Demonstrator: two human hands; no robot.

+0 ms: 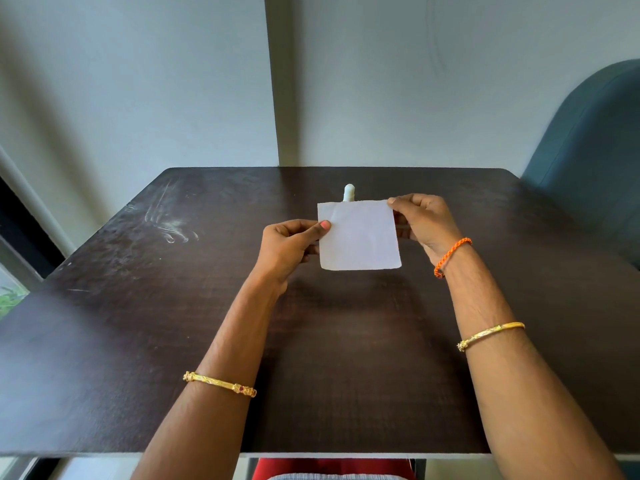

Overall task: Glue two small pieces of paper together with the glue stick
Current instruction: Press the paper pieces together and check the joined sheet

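A small white square of paper (360, 235) is held up above the dark table, facing me. My left hand (292, 247) pinches its left edge between thumb and fingers. My right hand (424, 220) pinches its upper right corner. I cannot tell whether it is one sheet or two lying together. Behind the paper's top edge the white tip of the glue stick (349, 192) pokes up; the rest of it is hidden by the paper.
The dark wooden table (173, 323) has pale smears at its back left (169, 223). A grey wall stands right behind it. A teal chair back (595, 161) rises at the right. A window edge shows at far left.
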